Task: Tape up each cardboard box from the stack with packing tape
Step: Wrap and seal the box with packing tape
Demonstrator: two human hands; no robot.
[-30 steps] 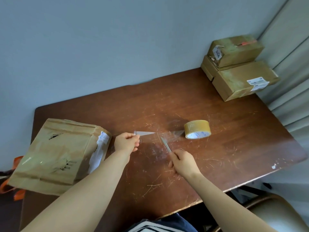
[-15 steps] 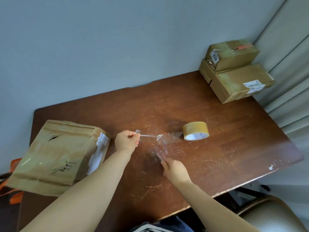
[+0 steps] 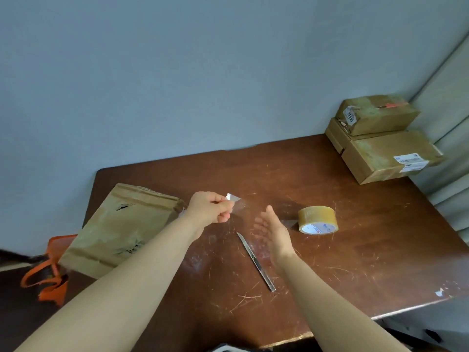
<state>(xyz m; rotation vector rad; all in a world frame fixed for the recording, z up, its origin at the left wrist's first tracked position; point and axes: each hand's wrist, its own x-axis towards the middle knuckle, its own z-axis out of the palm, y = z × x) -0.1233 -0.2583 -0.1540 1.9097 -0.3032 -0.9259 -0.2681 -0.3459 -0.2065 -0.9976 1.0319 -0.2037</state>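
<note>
My left hand (image 3: 212,209) pinches one end of a clear strip of packing tape (image 3: 236,203) above the brown table (image 3: 368,250). My right hand (image 3: 272,228) hovers open and empty just right of the strip, fingers straight and blurred. A slim metal utility knife (image 3: 256,262) lies on the table below and between my hands. The tan tape roll (image 3: 317,220) sits on its side to the right of my right hand. A worn cardboard box (image 3: 119,232) rests at the table's left edge, beside my left forearm.
A stack of taped cardboard boxes (image 3: 380,141) stands at the table's far right corner against the wall and curtain. An orange strap or bag (image 3: 50,275) hangs off the left side below the box. The table's front edge (image 3: 330,329) is close to me.
My right hand has let go of the knife, which now lies on the table, and has risen open toward the tape. The cut strip stays in my left hand.
</note>
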